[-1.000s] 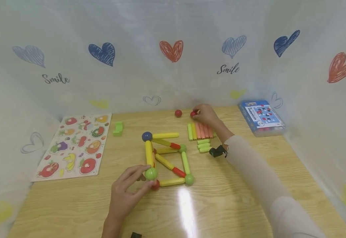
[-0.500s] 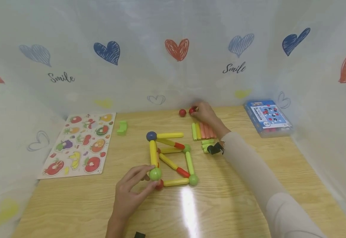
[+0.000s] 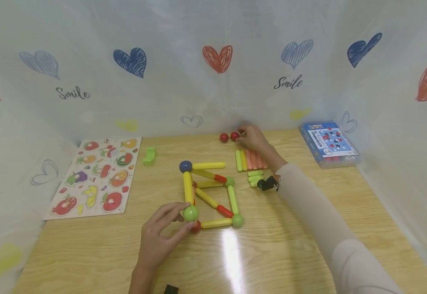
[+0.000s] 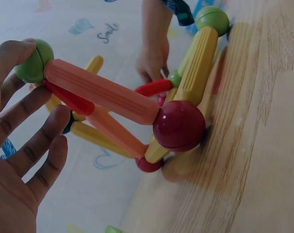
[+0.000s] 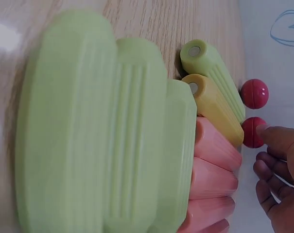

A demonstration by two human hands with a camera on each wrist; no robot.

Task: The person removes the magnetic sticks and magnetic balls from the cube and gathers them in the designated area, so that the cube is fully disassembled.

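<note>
My left hand (image 3: 160, 232) pinches a green ball (image 3: 190, 213) at the near upper corner of a frame of magnetic rods and balls. In the left wrist view, a pink rod (image 4: 103, 92) runs from that ball to a dark red ball (image 4: 179, 126) at table level. A blue ball (image 3: 185, 166) sits at a far corner, bearing a yellow rod (image 3: 209, 165). At the table's back, my right hand (image 3: 254, 138) touches the right side of a red ball (image 3: 234, 136) with its fingertips. Another red ball (image 3: 223, 137) lies just left of it.
Green, yellow and pink rods (image 3: 254, 160) lie in a row before my right hand, with short green rods (image 3: 255, 179) nearer me. A blue box (image 3: 329, 145) stands right, a fruit puzzle board (image 3: 96, 179) left. A green block (image 3: 149, 156) lies beside the board.
My right hand has brought its red ball leftward, close to the other one, and more of that ball now shows beyond the fingertips. The left hand keeps its hold on the green ball.
</note>
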